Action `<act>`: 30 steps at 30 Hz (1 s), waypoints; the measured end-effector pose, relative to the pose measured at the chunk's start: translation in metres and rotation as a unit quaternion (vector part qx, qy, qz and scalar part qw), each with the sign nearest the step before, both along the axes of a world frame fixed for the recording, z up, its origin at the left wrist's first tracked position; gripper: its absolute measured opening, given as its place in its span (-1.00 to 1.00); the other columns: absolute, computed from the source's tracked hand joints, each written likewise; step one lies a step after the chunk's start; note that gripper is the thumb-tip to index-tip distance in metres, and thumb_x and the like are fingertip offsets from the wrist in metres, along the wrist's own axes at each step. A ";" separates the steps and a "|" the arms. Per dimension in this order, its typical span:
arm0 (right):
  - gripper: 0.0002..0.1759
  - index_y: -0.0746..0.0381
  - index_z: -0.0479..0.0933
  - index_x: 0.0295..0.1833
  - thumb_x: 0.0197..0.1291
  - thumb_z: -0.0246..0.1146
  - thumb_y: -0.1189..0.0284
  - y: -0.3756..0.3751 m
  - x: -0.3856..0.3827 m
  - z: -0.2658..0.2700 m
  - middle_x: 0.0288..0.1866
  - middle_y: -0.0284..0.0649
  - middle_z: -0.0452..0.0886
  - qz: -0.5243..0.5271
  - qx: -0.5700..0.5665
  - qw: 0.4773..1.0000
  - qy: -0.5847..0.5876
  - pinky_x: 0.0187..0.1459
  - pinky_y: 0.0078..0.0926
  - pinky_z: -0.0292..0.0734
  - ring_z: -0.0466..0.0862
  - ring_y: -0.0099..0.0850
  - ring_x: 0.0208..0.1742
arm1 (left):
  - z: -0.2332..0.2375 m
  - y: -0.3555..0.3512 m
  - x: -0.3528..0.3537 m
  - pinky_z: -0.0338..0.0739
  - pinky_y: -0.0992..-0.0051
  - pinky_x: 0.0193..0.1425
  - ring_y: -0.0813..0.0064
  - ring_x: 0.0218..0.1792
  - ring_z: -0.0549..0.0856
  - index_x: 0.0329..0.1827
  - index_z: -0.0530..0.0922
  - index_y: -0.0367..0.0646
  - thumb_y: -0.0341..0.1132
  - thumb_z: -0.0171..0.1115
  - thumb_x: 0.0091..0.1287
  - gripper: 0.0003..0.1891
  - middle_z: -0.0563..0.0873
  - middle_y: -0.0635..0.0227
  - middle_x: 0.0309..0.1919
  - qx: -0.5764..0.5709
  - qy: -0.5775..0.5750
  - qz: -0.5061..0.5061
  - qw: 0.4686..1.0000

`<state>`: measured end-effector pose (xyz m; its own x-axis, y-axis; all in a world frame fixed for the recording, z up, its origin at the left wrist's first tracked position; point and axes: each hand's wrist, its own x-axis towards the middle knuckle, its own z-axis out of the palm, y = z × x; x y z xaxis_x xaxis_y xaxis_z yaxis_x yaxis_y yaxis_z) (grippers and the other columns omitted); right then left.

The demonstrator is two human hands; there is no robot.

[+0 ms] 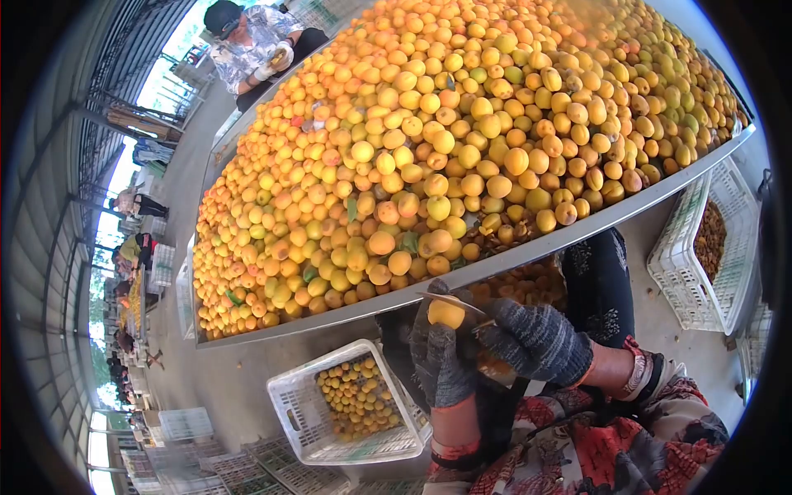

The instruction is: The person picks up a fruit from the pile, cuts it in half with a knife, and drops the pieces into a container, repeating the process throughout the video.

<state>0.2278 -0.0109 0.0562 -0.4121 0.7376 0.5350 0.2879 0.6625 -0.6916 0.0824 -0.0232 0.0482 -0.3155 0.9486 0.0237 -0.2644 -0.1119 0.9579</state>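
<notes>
Dark grey knitted gloves cover both hands, just below the near edge of a metal-rimmed table point(330, 317). An orange-yellow apricot point(446, 314) is pinched in the fingers of my left hand point(443, 363). My right hand point(540, 340) is closed around a small knife point(456, 304), whose handle is hidden in the glove. The blade points left and lies across the top of the apricot. Beyond the hands, a large heap of apricots point(437, 206) fills the table. Several dark, split pieces lie near its front rim.
A white plastic crate point(293, 412) partly filled with apricots stands on the floor at left. Another white crate point(672, 268) at right holds brown pieces. Across the table a person point(257, 48) works with both hands. More people and stacked crates point(177, 454) line the far left.
</notes>
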 end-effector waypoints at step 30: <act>-0.69 0.41 0.42 -0.01 0.11 0.24 0.56 -0.010 -0.013 0.013 -0.31 0.01 0.60 -0.014 -0.103 0.994 0.018 -0.42 -0.32 0.55 0.66 -0.12 -0.38 | 0.014 -0.008 0.010 0.39 0.40 0.17 0.41 0.05 0.52 0.21 0.37 -0.31 -0.19 0.18 0.31 -0.51 0.54 0.21 0.05 0.005 0.000 0.016 1.000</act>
